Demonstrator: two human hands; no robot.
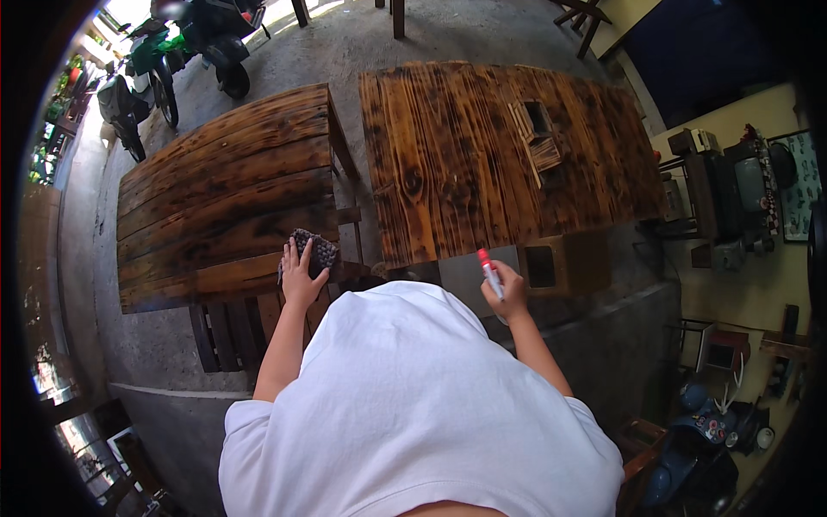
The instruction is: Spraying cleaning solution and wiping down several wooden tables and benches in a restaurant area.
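Observation:
My left hand (pixel 302 274) lies over a grey braided cloth (pixel 322 254), fingers spread on its face and the thumb at its lower edge. The cloth is at the near right corner of a left-hand wooden table (pixel 226 168) with dark scorched grain. In my right hand (pixel 510 289) is a slim white marker-like tube (pixel 492 279) with a red end pointing up and away. That hand is just off the near edge of a second scorched-wood table (pixel 446 148). On this table sits a wooden caddy (pixel 537 136) with an open compartment.
A gap with table legs separates the two tables. A slatted wooden seat (pixel 226 336) is below the left table. Under the right table stands a yellowish-brown cabinet (pixel 565 266). Motorbikes (pixel 161 77) are parked at the far left; a blue scooter (pixel 691 446) stands at lower right.

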